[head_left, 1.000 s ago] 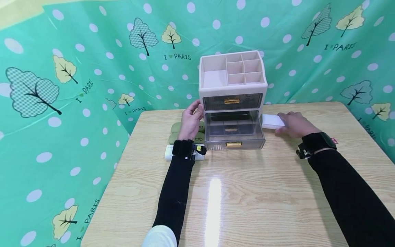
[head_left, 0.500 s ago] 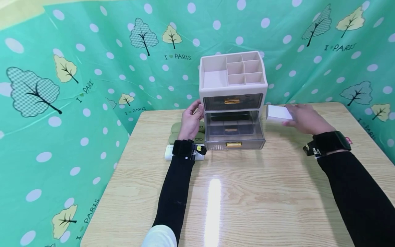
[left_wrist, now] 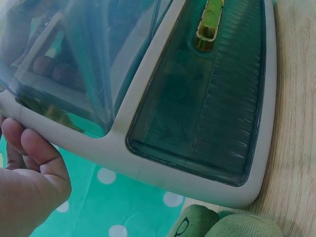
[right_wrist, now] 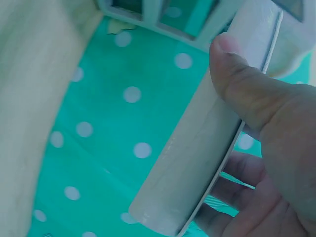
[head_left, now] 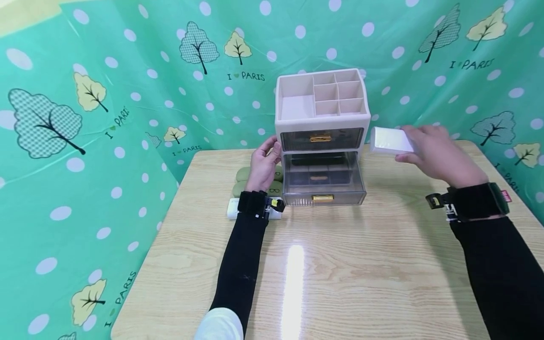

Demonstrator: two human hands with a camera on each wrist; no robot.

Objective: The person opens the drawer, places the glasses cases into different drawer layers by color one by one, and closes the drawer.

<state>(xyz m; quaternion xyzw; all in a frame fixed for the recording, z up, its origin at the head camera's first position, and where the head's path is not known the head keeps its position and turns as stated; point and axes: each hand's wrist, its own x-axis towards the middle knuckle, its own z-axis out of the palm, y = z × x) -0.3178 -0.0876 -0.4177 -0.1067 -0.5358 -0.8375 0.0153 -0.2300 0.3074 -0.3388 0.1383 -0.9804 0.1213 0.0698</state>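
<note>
Wood-grained table (head_left: pixel 361 264) bears drawer organizer (head_left: pixel 323 123); green cases (head_left: pixel 275 190); white case (head_left: pixel 232 208).

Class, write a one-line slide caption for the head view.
The left hand touches a drawer organizer, one drawer pulled out, while the right hand holds a white box beside it.

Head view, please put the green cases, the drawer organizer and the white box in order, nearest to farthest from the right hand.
1. White box: held in the right hand.
2. Drawer organizer: left of the box.
3. Green cases: on the organizer's left side.
</note>
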